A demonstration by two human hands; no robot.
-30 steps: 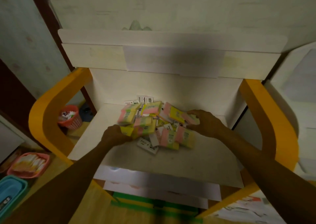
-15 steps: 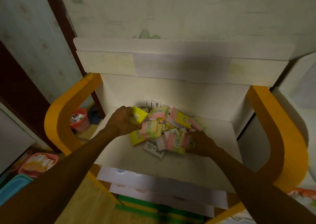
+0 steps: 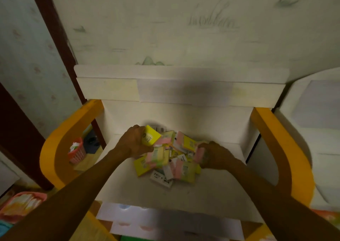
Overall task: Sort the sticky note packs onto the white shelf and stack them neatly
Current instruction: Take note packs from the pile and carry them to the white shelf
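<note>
A loose pile of sticky note packs (image 3: pixel 171 159), yellow, pink and pale green, lies in the middle of the white shelf (image 3: pixel 211 194). My left hand (image 3: pixel 133 142) is at the pile's back left, closed around a yellow pack (image 3: pixel 150 137) lifted above the heap. At the pile's right edge my right hand (image 3: pixel 215 155) grips a pink and yellow pack (image 3: pixel 199 153). Several small white packs (image 3: pixel 161 179) lie at the front of the pile.
Orange curved side panels (image 3: pixel 60 145) (image 3: pixel 287 148) flank the shelf, with a white upper ledge (image 3: pixel 180 75) behind it. A red mesh basket (image 3: pixel 77 153) sits on the floor to the left. A pink tray (image 3: pixel 22 205) of packs lies at the lower left. A white cabinet (image 3: pixel 316 130) stands on the right.
My left hand has lifted the yellow pack higher at the pile's back left. My right hand has shifted to the pile's right edge and closed on a pink and yellow pack.
</note>
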